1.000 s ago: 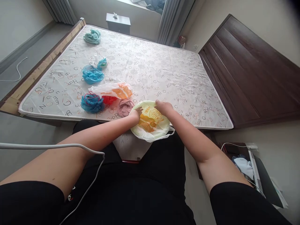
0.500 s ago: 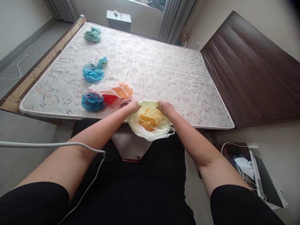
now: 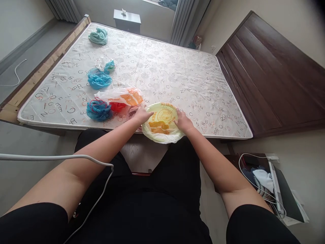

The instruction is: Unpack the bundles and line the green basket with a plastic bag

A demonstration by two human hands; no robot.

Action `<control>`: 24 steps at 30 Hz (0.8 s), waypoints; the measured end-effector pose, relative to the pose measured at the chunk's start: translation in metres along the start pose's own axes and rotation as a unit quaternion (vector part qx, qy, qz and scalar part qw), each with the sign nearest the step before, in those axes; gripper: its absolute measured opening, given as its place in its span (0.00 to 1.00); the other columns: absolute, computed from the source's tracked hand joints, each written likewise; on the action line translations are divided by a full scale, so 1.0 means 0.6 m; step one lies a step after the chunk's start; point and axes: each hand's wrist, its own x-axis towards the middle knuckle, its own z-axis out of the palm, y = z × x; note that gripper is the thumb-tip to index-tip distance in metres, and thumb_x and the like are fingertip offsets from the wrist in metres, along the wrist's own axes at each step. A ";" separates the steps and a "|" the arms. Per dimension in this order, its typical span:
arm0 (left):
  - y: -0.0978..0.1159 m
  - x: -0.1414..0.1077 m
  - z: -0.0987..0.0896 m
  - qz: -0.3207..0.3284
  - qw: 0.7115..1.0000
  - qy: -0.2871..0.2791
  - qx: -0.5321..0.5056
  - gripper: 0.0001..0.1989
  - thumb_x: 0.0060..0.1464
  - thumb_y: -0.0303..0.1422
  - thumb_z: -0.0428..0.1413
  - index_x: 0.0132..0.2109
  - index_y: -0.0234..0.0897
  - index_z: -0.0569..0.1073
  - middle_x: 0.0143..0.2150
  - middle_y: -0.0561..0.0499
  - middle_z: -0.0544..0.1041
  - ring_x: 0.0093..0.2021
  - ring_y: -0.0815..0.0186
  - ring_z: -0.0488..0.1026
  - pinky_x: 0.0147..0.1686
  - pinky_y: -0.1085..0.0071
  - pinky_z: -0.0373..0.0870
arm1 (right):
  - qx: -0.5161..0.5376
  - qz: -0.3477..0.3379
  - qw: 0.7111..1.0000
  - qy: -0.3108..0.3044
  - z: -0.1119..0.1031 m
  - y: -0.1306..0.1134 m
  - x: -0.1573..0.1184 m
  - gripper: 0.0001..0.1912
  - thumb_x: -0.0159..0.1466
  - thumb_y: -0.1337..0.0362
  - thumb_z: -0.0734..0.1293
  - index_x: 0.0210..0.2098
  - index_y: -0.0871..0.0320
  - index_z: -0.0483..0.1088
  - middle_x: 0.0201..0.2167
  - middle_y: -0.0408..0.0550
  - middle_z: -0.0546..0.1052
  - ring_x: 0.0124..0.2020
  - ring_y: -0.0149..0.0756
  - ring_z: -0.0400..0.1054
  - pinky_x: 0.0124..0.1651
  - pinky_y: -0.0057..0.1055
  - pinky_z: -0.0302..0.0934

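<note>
In front of me is a round, pale yellow bin (image 3: pixel 165 115) at the near edge of the mattress, its mouth towards me. A thin white plastic bag with orange print (image 3: pixel 159 127) lines it and folds over the rim. At the rim's left side is my left hand (image 3: pixel 143 115), with thumb and fingers spread. My right hand (image 3: pixel 183 121) rests against the right side of the rim, fingers apart. Close behind my left hand is a pink bag (image 3: pixel 132 112), partly hidden by it.
On the patterned mattress (image 3: pixel 162 74) lie blue bags (image 3: pixel 99 110), a red bag (image 3: pixel 117 106), a white and orange bag (image 3: pixel 127 96) and a green cloth bundle (image 3: pixel 98 36). A white cable (image 3: pixel 76 157) crosses my left arm. A dark headboard (image 3: pixel 274 78) stands right.
Both hands have loosened from pinching the rim to spread fingers along its sides. The bin has shifted slightly up, and the bag's loose handle on the right no longer shows.
</note>
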 end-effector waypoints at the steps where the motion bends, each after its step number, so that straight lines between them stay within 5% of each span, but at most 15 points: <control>1: 0.009 0.006 -0.005 0.029 0.999 0.004 0.016 0.38 0.58 0.45 0.61 0.70 0.37 0.62 0.66 0.37 0.71 0.65 0.51 0.69 0.62 0.62 0.65 | 0.014 0.006 1.000 0.013 0.002 0.002 0.005 0.42 0.71 0.56 0.63 0.77 0.54 0.40 0.69 0.63 0.64 0.58 0.54 0.70 0.55 0.43 0.67; 4: 0.030 0.031 -0.024 0.085 0.993 -0.030 0.077 0.26 0.62 0.37 0.58 0.65 0.41 0.70 0.60 0.40 0.77 0.60 0.49 0.73 0.59 0.58 0.67 | 0.039 0.035 0.998 0.025 0.004 0.010 0.021 0.37 0.72 0.57 0.60 0.75 0.59 0.46 0.63 0.64 0.71 0.57 0.53 0.71 0.56 0.43 0.66; 7: 0.028 0.053 -0.045 0.051 0.996 -0.036 0.068 0.16 0.64 0.31 0.52 0.55 0.38 0.77 0.52 0.41 0.81 0.51 0.52 0.78 0.53 0.57 0.71 | 0.034 0.037 0.999 0.010 0.004 0.022 0.030 0.29 0.74 0.61 0.55 0.72 0.58 0.54 0.57 0.63 0.76 0.54 0.52 0.73 0.55 0.44 0.66; 10: 0.015 0.057 -0.057 0.038 0.999 -0.017 0.029 0.17 0.67 0.35 0.48 0.55 0.37 0.76 0.50 0.42 0.82 0.44 0.57 0.80 0.49 0.60 0.73 | 0.049 0.031 0.998 0.002 0.007 0.034 0.032 0.28 0.75 0.62 0.51 0.73 0.58 0.54 0.57 0.62 0.77 0.54 0.51 0.73 0.56 0.43 0.65; 15: 0.023 0.043 -0.041 0.103 0.986 -0.023 0.131 0.22 0.62 0.44 0.59 0.58 0.39 0.76 0.53 0.42 0.81 0.55 0.52 0.76 0.56 0.62 0.69 | 0.067 -0.002 0.998 0.020 0.016 0.031 0.032 0.29 0.75 0.60 0.51 0.73 0.60 0.54 0.64 0.61 0.72 0.61 0.49 0.69 0.61 0.39 0.62; 20: 0.041 0.043 -0.036 0.046 0.984 -0.043 0.167 0.20 0.70 0.40 0.45 0.47 0.35 0.80 0.45 0.40 0.81 0.50 0.52 0.77 0.53 0.61 0.69 | 0.060 -0.015 0.998 0.022 0.015 0.024 0.033 0.29 0.76 0.61 0.48 0.74 0.58 0.54 0.65 0.59 0.72 0.61 0.49 0.69 0.61 0.41 0.62; 24: 0.046 0.043 -0.044 0.054 0.992 -0.045 0.107 0.21 0.69 0.43 0.47 0.57 0.38 0.77 0.53 0.42 0.81 0.54 0.54 0.75 0.56 0.63 0.68 | 0.063 -0.026 0.997 0.019 0.013 0.022 0.035 0.29 0.76 0.61 0.49 0.73 0.58 0.54 0.65 0.57 0.72 0.62 0.47 0.68 0.61 0.39 0.62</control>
